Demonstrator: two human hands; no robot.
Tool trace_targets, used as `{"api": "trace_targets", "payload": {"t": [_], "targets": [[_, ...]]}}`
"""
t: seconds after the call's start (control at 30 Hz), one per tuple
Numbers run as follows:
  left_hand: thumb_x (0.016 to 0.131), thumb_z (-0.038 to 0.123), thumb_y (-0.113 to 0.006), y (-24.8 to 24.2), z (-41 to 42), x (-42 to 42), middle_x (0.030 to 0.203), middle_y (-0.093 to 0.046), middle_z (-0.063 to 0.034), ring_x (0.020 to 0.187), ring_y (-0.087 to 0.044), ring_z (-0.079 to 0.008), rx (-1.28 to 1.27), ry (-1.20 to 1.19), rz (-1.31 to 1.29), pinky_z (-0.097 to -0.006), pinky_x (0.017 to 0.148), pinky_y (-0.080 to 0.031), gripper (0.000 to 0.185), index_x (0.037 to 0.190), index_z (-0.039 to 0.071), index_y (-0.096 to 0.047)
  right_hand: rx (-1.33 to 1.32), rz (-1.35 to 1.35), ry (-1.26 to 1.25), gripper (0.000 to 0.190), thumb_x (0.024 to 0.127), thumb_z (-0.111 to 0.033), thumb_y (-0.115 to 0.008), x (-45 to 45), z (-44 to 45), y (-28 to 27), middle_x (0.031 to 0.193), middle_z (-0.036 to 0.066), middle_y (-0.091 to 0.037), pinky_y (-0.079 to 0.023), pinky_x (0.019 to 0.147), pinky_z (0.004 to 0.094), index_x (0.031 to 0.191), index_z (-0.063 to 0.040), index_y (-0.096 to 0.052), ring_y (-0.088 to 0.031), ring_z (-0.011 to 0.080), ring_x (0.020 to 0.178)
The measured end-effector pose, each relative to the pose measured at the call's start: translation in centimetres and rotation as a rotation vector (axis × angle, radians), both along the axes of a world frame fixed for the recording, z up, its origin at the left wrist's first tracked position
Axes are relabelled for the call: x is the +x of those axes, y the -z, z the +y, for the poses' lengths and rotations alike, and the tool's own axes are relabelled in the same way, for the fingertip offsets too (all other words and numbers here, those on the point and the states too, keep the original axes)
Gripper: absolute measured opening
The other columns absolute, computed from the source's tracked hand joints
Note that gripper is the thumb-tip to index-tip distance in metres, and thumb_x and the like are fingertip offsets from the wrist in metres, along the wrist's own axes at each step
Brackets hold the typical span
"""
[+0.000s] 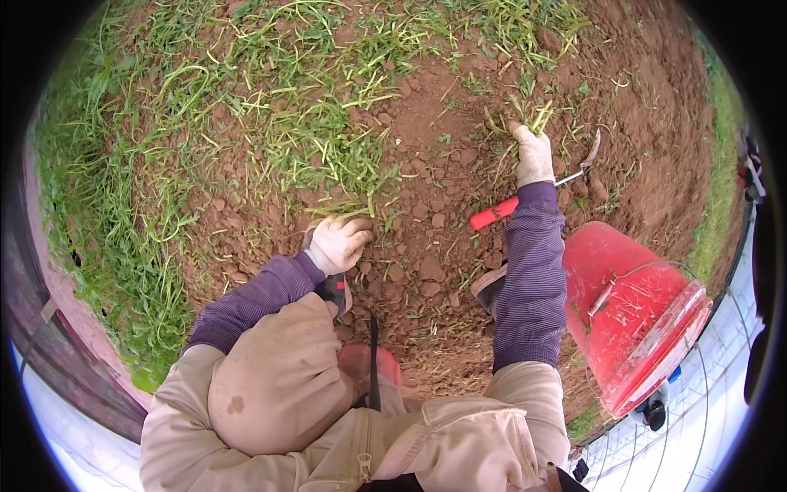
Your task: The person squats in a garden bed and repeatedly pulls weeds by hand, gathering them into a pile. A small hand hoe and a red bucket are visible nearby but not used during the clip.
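Note:
My right hand point(533, 155), in a pale work glove, is closed around a small bunch of cut green stems point(541, 118) just above the soil. Under that wrist lies a sickle; its red handle point(494, 213) shows left of my sleeve and its curved blade point(593, 150) to the right. My left hand point(339, 243), also gloved, is low over the ground by my shoe with fingers curled. Loose leafy stems point(344, 209) lie against its far side; whether the fingers grip them is hidden.
Cut leafy greens point(332, 135) are strewn over the reddish soil point(430, 123) ahead. Standing plants point(117, 203) line the left side. A red bucket point(627, 307) with a wire handle stands right of my arm. Plastic greenhouse sheeting point(670, 430) shows at lower right.

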State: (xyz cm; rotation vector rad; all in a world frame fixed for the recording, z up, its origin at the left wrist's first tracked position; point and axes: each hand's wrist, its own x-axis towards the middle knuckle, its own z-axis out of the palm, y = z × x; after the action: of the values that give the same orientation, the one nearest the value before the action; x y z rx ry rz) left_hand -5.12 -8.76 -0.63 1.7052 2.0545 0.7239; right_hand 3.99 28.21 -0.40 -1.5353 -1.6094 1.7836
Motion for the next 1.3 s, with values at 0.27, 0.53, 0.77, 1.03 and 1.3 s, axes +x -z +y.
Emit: {"api": "trace_targets", "payload": {"t": [0.27,0.53,0.77,1.03,1.3], "targets": [[0.065,0.011,-0.064,-0.1,0.7,0.1,0.100,-0.059,-0.0005,0.083,-0.056,-0.0229,0.026,0.009,0.011,-0.0366,0.071,-0.046,0.025,0.089,0.014,-0.063,0.750,-0.690,-0.577,0.032,0.073,-0.024,-0.066,0.4,-3.0,1.8,0.086,0.019,-0.064,-0.049,0.076,0.0422,0.098,-0.006,-0.060,-0.062,0.0365,0.083],[0.065,0.011,-0.064,0.5,-0.6,0.2,0.100,-0.060,-0.0006,0.083,-0.057,-0.0233,0.035,-0.009,0.029,-0.0371,0.072,-0.046,0.023,0.088,0.014,-0.063,0.586,-0.232,-0.141,0.021,0.078,-0.013,-0.062,3.0,-1.3,-14.7,0.082,0.007,-0.062,-0.049,0.064,0.0297,0.098,-0.005,-0.059,-0.057,0.0131,0.069],[0.066,0.010,-0.062,0.6,0.0,0.6,0.098,-0.060,-0.0016,0.087,-0.057,-0.0247,0.071,-0.023,-0.009,-0.0379,0.075,-0.046,0.021,0.087,0.013,-0.064,1.262,-0.810,0.244,0.046,0.084,-0.022,-0.062,24.6,5.5,-37.0,0.114,0.017,-0.057,-0.048,0.077,0.0321,0.121,0.003,-0.049,-0.057,0.0215,0.093],[0.069,0.014,-0.062,1.5,0.1,0.9,0.097,-0.058,-0.0022,0.092,-0.056,-0.0251,0.074,0.026,0.015,-0.0384,0.079,-0.045,0.020,0.089,0.015,-0.063,1.318,-0.687,-0.179,0.035,0.089,0.000,-0.042,19.8,-1.6,-32.9,0.114,0.013,-0.061,-0.047,0.089,0.0312,0.121,-0.005,-0.055,-0.061,0.0212,0.100],[0.075,0.017,-0.061,-1.4,-2.3,1.4,0.104,-0.058,-0.0092,0.095,-0.056,-0.0300,0.247,-0.522,-0.005,-0.0397,0.079,-0.046,0.020,0.093,0.011,-0.062,0.603,-0.412,-1.020,0.075,0.071,-0.025,-0.075,1.2,-17.9,-7.6,0.115,0.019,-0.049,-0.049,0.078,0.0441,0.132,-0.016,-0.033,-0.058,0.0366,0.094]]}}
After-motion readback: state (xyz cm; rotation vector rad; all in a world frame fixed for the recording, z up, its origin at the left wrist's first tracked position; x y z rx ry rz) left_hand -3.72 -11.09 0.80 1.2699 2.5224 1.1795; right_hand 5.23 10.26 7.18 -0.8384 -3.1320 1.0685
